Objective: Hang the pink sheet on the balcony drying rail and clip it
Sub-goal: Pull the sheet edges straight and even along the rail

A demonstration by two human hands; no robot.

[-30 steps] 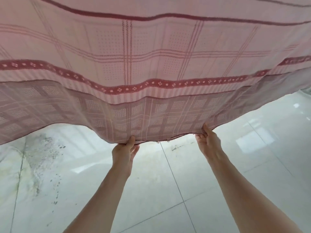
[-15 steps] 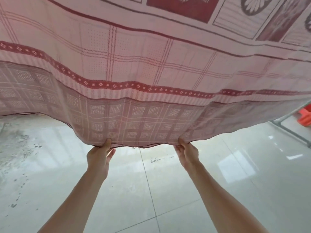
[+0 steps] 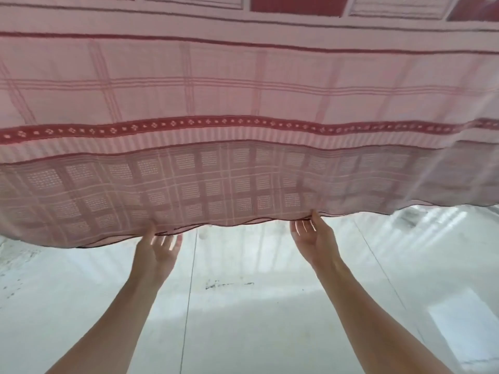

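The pink sheet (image 3: 243, 103), with dark red bands and a checked border, hangs across the whole upper view with two layers overlapping. Its lower hem runs in a wavy line above my hands. My left hand (image 3: 158, 248) is raised to the hem, thumb tip against the cloth, fingers straight and spread just below the edge. My right hand (image 3: 314, 237) is also raised, its thumb touching the hem and its fingers spread below it. Neither hand has cloth between its fingers. The drying rail and any clips are hidden from view.
Below the sheet lies a glossy white tiled floor (image 3: 256, 306) with grout lines, dark smudges and bright reflections. The left part of the floor (image 3: 19, 260) is stained and speckled.
Both hands pinched the hem before; now their fingers are spread below it and only the thumbs touch. The view has swung, and the red object at the right is out of sight.
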